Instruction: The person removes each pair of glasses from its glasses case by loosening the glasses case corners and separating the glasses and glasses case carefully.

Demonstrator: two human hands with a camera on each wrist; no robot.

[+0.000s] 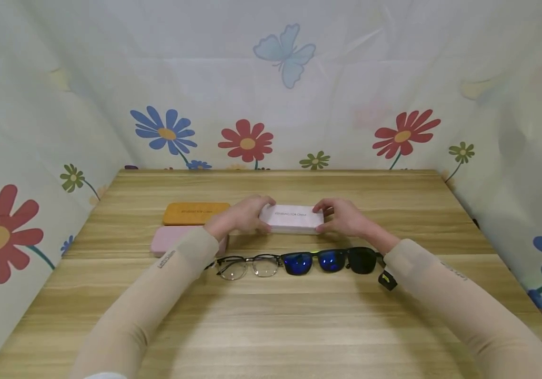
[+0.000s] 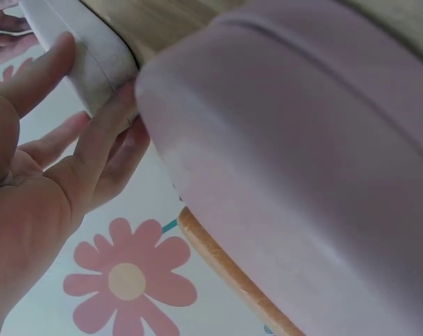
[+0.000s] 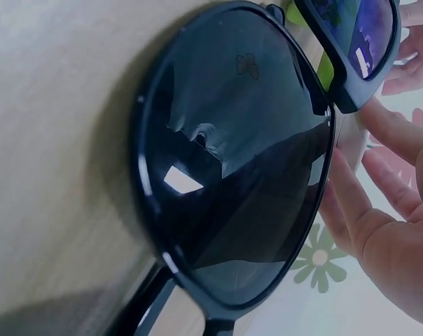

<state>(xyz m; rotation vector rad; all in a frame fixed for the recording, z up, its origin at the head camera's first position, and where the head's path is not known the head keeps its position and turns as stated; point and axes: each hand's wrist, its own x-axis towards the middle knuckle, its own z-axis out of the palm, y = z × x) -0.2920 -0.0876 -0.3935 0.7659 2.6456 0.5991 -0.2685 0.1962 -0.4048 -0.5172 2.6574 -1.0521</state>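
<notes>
A pale, nearly white glasses case (image 1: 292,225) with small lettering on its lid lies between my two hands near the middle of the table. My left hand (image 1: 248,215) grips its left end, thumb at the near side and fingers at the far side. At the opposite end, my right hand (image 1: 344,217) holds the case the same way. In the left wrist view, fingertips press the rounded end of the white case (image 2: 103,45), whose lid seam looks closed. Dark sunglasses (image 3: 232,154) fill much of the right wrist view, partly hiding the right fingertips.
Left of the hands, an orange case (image 1: 190,213) lies behind a pink case (image 1: 164,241), both partly covered by the left arm. Nearer me, clear-lens eyeglasses (image 1: 233,270), blue-lens sunglasses (image 1: 298,264) and the dark pair stand in a row. Flowered cloth (image 1: 337,95) walls the table (image 1: 271,326).
</notes>
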